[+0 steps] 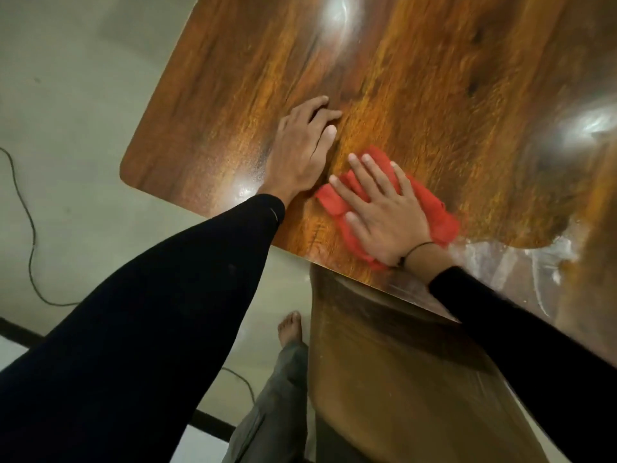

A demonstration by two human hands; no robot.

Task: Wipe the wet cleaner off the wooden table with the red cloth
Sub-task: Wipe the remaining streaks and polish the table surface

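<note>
Red cloth (434,212) lies near the wooden table (417,95)'s near edge, under my right hand (384,212), fingers spread flat. My left hand (300,148) rests beside it, fingers loosely together; wet smears (547,255) sit rightward.

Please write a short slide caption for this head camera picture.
Right hand presses the red cloth flat on the wooden table; left hand rests beside it.
</note>
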